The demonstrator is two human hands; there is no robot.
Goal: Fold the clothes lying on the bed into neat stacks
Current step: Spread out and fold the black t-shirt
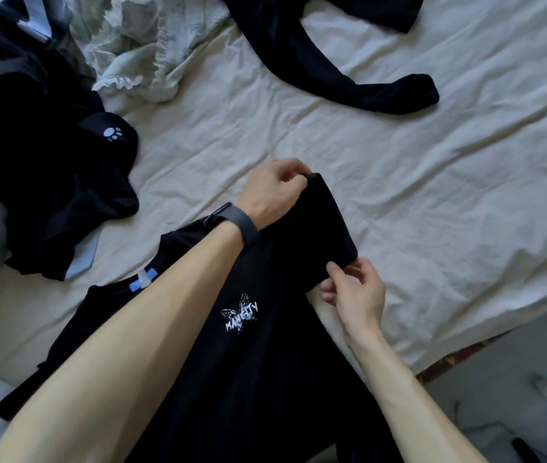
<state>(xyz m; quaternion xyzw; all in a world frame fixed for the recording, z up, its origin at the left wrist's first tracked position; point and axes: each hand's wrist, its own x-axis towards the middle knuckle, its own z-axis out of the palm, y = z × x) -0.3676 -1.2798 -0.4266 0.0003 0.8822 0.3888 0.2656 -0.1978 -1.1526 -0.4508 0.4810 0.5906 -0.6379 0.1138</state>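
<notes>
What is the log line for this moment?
item: black printed T-shirt | left hand: pinches sleeve far corner | right hand: pinches sleeve near corner

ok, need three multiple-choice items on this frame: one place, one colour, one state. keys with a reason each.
1. Where on the bed is the paw-print garment?
A. right edge
B. left side
C. under the right forearm

2. What colour is the print on the T-shirt?
A. red
B. yellow
C. white

3. What are the left hand and right hand doing?
A. both pinch the sleeve
B. both lie flat
C. one hangs idle

B: it lies bunched at the left.
C: white lettering shows on black cloth.
A: the left hand pinches the sleeve's far corner, the right hand its near corner.
</notes>
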